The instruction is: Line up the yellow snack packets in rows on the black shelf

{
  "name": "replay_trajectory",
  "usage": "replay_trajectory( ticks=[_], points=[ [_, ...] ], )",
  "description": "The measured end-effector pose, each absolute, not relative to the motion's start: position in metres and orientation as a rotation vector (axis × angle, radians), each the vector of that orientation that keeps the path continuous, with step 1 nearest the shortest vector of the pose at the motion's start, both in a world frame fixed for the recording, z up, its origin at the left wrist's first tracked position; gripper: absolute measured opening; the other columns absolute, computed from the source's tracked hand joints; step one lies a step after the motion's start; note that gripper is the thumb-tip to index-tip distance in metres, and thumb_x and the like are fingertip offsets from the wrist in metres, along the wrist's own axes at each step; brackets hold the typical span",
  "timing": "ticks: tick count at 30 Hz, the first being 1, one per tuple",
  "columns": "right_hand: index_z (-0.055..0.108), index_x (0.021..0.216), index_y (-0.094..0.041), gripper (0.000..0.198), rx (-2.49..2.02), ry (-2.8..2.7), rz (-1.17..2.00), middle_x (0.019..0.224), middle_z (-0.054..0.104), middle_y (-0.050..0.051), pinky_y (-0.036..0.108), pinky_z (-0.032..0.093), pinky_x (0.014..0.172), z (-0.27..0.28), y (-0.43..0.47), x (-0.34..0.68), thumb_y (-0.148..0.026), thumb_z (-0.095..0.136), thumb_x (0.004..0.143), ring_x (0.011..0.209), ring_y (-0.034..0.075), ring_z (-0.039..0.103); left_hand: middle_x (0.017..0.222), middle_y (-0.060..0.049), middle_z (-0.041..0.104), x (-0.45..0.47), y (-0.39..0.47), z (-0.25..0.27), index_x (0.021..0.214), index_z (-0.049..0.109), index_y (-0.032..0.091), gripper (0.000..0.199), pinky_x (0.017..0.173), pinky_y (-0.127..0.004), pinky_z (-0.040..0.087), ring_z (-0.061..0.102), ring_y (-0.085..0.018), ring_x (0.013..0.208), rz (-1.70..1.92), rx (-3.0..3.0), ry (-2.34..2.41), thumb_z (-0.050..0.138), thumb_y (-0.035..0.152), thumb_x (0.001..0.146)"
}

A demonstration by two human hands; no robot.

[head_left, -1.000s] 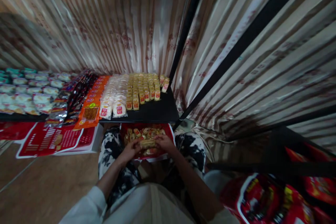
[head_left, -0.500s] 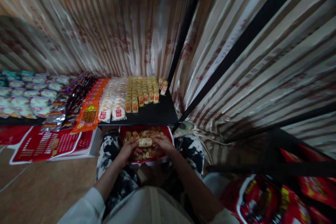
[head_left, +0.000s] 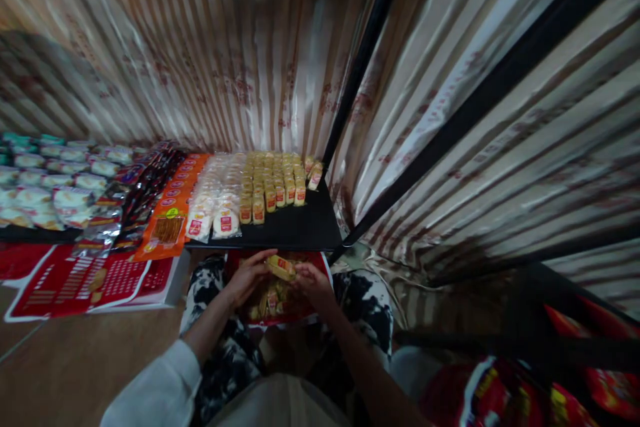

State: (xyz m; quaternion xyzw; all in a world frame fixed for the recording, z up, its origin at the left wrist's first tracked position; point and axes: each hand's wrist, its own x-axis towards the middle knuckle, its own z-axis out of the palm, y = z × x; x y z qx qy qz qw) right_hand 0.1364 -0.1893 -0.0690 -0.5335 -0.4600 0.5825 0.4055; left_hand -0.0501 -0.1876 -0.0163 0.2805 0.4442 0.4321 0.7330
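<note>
A small wrapped snack cake [head_left: 281,267], yellow with a red label, is tilted between my two hands. My left hand [head_left: 249,278] closes on its left end, with the index finger stretched along the top. My right hand [head_left: 311,283] pinches the other end between fingers and thumb. Beneath them a red box [head_left: 323,263] sits between my knees, with several of the same wrapped snacks [head_left: 273,300] inside. Just beyond, rows of matching yellow packs [head_left: 273,180] stand on the black shelf [head_left: 300,223].
Left along the shelf lie white round packs [head_left: 227,217], an orange packet [head_left: 170,213], dark packets [head_left: 145,193] and white-green packs [head_left: 75,200]. A red carton [head_left: 100,283] is below. Black posts [head_left: 360,67] and pleated curtain [head_left: 225,47] stand ahead; red bags [head_left: 495,393] fill the lower right.
The snack cake has turned from level to tilted, with its red label now showing. Both hands have shifted slightly with it, and the view has moved a little.
</note>
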Motion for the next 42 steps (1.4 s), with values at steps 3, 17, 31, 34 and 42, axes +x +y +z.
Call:
replay_trajectory(
  ticks=[3, 17, 31, 34, 42],
  points=[
    [0.057, 0.087, -0.021, 0.023, -1.34, -1.166, 1.401, 0.072, 0.062, 0.0, 0.028, 0.05, 0.06, -0.068, -0.187, 0.136, -0.037, 0.058, 0.07, 0.065, 0.016, 0.062, 0.09, -0.004, 0.067, -0.046, -0.18, -0.015, 0.113, 0.059, 0.016, 0.054, 0.074, -0.024, 0.043, 0.06, -0.013, 0.079, 0.961, 0.651, 1.018, 0.067, 0.025, 0.061],
    [0.056, 0.1, -0.019, 0.04, -1.279, -0.987, 1.323, 0.097, 0.066, 0.008, 0.032, 0.052, 0.076, -0.042, -0.138, 0.128, -0.042, 0.064, 0.067, 0.086, 0.019, 0.064, 0.097, -0.005, 0.067, -0.019, -0.156, -0.02, 0.102, 0.052, 0.017, 0.043, 0.069, -0.023, 0.047, 0.062, -0.014, 0.08, 1.185, 0.713, 1.183, 0.065, 0.026, 0.062],
    [0.066, 0.087, -0.021, 0.017, -1.149, -1.417, 0.893, 0.092, 0.06, 0.004, 0.03, 0.05, 0.08, -0.023, -0.059, 0.112, -0.021, 0.054, 0.075, 0.087, 0.016, 0.06, 0.105, -0.008, 0.058, -0.001, -0.12, -0.044, 0.1, 0.06, 0.017, 0.032, 0.084, -0.035, 0.048, 0.056, -0.019, 0.098, 1.29, 1.344, 1.675, 0.049, 0.012, 0.07],
    [0.065, 0.09, -0.021, 0.018, -1.113, -1.49, 0.85, 0.093, 0.06, 0.004, 0.029, 0.05, 0.079, -0.023, -0.045, 0.102, -0.02, 0.052, 0.077, 0.086, 0.016, 0.059, 0.11, -0.01, 0.054, -0.005, -0.12, -0.044, 0.109, 0.057, 0.017, 0.037, 0.098, -0.042, 0.041, 0.051, -0.021, 0.109, 1.305, 1.524, 1.807, 0.045, 0.012, 0.074],
    [0.063, 0.09, -0.021, 0.019, -1.069, -1.601, 0.748, 0.091, 0.06, 0.004, 0.029, 0.049, 0.08, -0.032, -0.02, 0.077, -0.018, 0.049, 0.079, 0.085, 0.016, 0.058, 0.123, -0.011, 0.048, -0.005, -0.108, -0.054, 0.119, 0.052, 0.014, 0.049, 0.104, -0.038, 0.037, 0.046, -0.02, 0.119, 1.202, 1.641, 1.826, 0.037, 0.004, 0.073]
  ],
)
